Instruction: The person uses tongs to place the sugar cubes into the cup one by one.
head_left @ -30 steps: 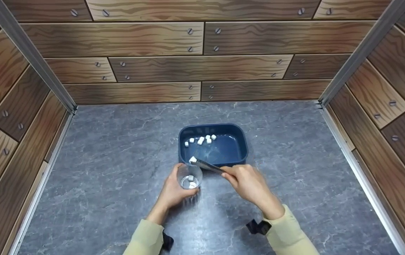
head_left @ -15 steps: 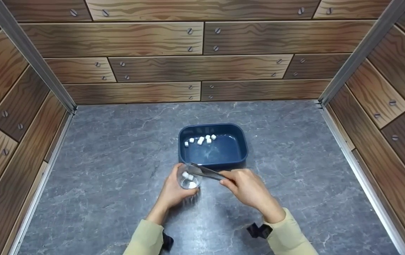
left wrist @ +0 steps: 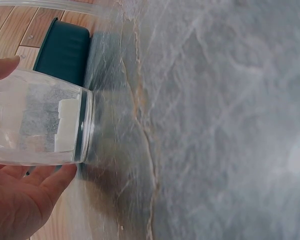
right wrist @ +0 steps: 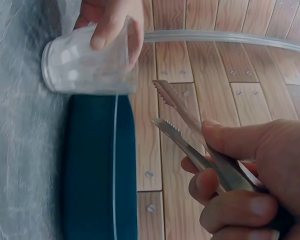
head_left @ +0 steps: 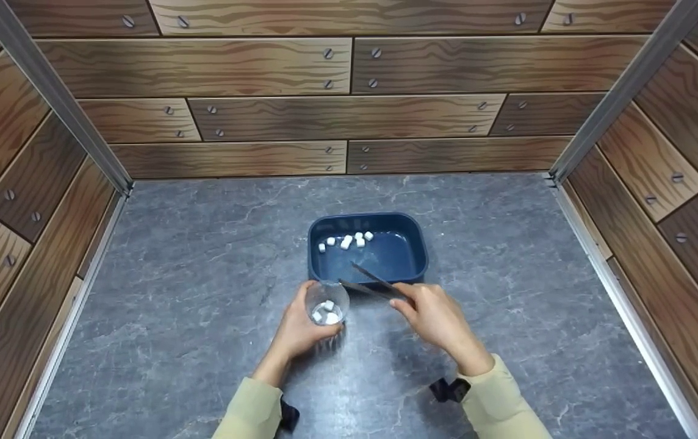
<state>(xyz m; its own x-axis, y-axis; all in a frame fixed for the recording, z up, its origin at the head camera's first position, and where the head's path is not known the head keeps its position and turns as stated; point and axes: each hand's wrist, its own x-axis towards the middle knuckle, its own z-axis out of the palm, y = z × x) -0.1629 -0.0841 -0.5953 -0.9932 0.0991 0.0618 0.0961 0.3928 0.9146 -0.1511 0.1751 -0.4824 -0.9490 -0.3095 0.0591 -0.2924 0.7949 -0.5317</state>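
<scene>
My left hand [head_left: 301, 323] grips a clear cup [head_left: 327, 296] by its side, thumb at the near side and fingers round the far side. Several white cubes lie at the cup's bottom; they also show through its wall [left wrist: 40, 115] in the left wrist view. My right hand [head_left: 437, 317] holds metal tongs [right wrist: 210, 160] with serrated tips. The tongs' arms are spread apart with nothing between them, over the near rim of a blue bin [head_left: 419, 244] and just right of the cup. Inside the bin, several white cubes [head_left: 346, 242] sit along its far left part.
The grey marbled tabletop [head_left: 202, 292] lies under everything. Wood-patterned walls [head_left: 349, 67] rise at the back and both sides, with metal strips along the corners and side edges. The bin stands just beyond both hands.
The tongs carried a white cube over the cup and released it; it now lies at the bottom. Then they moved up and right, their arms spreading. The left hand and cup stayed still.
</scene>
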